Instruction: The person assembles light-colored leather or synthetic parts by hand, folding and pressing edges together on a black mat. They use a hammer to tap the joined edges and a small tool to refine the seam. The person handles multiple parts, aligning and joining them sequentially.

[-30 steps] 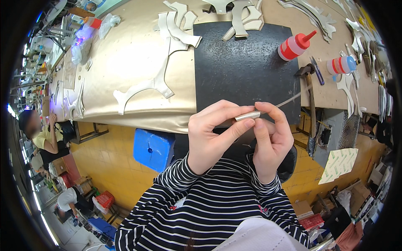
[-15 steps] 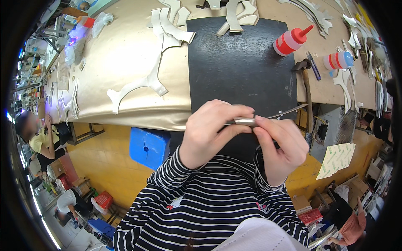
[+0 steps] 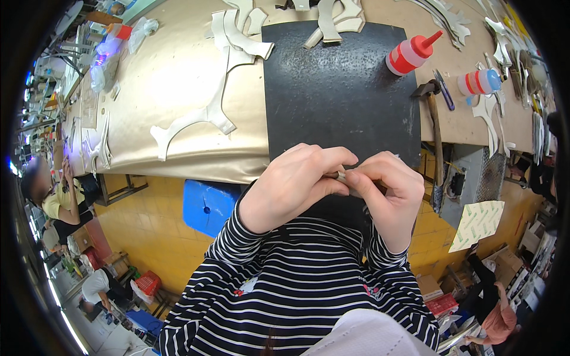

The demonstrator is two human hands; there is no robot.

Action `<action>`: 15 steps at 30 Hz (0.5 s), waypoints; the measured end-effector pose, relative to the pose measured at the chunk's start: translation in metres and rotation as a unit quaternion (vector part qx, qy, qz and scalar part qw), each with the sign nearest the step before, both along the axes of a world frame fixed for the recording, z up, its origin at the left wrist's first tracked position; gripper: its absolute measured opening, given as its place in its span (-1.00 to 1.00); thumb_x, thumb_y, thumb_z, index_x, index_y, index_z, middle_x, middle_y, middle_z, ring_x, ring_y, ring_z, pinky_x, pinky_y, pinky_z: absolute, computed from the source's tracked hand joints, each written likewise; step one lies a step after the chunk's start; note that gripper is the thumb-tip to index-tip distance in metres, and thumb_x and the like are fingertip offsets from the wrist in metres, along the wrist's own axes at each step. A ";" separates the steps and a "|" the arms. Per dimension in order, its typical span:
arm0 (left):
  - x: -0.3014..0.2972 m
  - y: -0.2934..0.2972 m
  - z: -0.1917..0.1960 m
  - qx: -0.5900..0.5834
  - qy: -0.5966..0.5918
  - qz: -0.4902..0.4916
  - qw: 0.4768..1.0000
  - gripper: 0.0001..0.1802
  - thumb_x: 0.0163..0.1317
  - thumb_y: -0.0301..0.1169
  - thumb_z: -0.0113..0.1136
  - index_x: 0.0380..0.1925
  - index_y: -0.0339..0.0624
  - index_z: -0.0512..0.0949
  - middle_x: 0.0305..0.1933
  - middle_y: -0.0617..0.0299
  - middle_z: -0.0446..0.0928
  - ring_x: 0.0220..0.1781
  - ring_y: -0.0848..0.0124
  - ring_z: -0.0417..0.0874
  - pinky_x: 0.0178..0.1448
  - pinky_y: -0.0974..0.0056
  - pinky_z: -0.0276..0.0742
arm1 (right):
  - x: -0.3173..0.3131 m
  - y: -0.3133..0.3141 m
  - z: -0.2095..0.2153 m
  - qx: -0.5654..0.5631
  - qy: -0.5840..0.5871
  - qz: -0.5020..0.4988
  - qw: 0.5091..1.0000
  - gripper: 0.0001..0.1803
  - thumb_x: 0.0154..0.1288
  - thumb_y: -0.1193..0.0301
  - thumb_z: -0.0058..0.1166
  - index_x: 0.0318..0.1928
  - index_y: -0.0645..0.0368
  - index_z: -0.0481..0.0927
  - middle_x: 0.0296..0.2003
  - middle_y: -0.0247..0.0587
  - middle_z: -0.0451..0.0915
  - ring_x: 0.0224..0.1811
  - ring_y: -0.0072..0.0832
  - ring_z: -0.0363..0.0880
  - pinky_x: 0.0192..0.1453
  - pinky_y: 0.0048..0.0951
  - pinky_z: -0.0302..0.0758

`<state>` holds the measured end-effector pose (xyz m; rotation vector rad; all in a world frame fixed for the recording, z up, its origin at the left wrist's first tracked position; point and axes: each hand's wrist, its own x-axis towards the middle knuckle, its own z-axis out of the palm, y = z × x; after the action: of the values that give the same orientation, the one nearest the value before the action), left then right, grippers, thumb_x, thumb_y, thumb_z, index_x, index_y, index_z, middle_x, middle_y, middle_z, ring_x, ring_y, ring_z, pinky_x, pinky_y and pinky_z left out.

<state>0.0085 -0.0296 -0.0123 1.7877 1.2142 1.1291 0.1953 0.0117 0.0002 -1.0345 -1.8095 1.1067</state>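
Close in front of my body, at the near edge of the black mat (image 3: 338, 95), my left hand (image 3: 291, 190) and my right hand (image 3: 392, 193) meet fingertip to fingertip. Both pinch a small, pale strip of sheet material (image 3: 341, 175), which looks folded or curled between the fingers. Most of it is covered by my thumbs and fingers, so its full shape cannot be made out. On the mat's far edge lie several off-white cut pieces (image 3: 328, 22). A branching off-white cut piece (image 3: 208, 113) rests left of the mat.
Right of the mat are a red-capped squeeze bottle (image 3: 409, 54), a blue-capped bottle (image 3: 478, 82), a purple cutter knife (image 3: 444, 91) and a hammer (image 3: 434, 130). A blue stool (image 3: 211, 207) stands at lower left. A printed paper sheet (image 3: 478, 225) hangs at right. Other people work farther off.
Both hands have shifted slightly left, and my right fingers have curled in closer. The thin length that stuck out to the right of my right hand no longer shows.
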 end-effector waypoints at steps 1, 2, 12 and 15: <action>0.000 -0.001 0.000 -0.028 -0.019 -0.003 0.999 -0.53 0.16 -0.44 0.41 0.08 -0.16 0.50 -0.29 0.21 0.62 -0.22 0.23 0.63 -0.06 0.21 0.52 | 0.000 0.000 0.000 -0.023 0.002 -0.008 1.000 -0.95 0.16 0.58 0.36 -0.39 0.28 0.73 -0.50 -0.24 0.65 -0.47 -0.48 0.59 -0.38 -0.49 0.43; 0.000 -0.001 0.001 -0.055 -0.039 -0.006 0.998 -0.54 0.16 -0.43 0.41 0.07 -0.16 0.50 -0.29 0.21 0.62 -0.22 0.22 0.62 -0.05 0.20 0.52 | -0.001 0.001 0.000 -0.046 0.002 -0.013 0.999 -0.95 0.17 0.58 0.35 -0.40 0.29 0.72 -0.50 -0.25 0.65 -0.48 -0.49 0.59 -0.38 -0.50 0.43; -0.009 0.006 0.012 -0.109 0.031 -0.110 0.987 -0.43 0.27 -0.56 0.37 0.18 -0.29 0.28 -0.14 0.01 0.64 -0.12 0.27 0.77 -0.08 0.30 0.64 | 0.002 0.003 0.000 -0.085 0.005 0.023 0.996 -0.89 0.21 0.55 0.35 -0.44 0.30 0.69 -0.53 -0.26 0.62 -0.51 -0.57 0.51 -0.43 -0.52 0.37; -0.007 0.006 0.013 -0.105 0.031 -0.085 0.990 -0.46 0.29 -0.47 0.35 0.18 -0.24 0.30 -0.22 0.03 0.67 -0.12 0.17 0.73 -0.04 0.23 0.58 | 0.000 0.004 -0.003 -0.088 0.013 0.020 0.996 -0.87 0.23 0.54 0.33 -0.45 0.31 0.69 -0.54 -0.26 0.62 -0.52 -0.57 0.51 -0.45 -0.52 0.35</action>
<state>0.0017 -0.0232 0.0008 1.7403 1.1462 0.8228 0.1958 0.0155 -0.0033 -1.0856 -1.7424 1.3171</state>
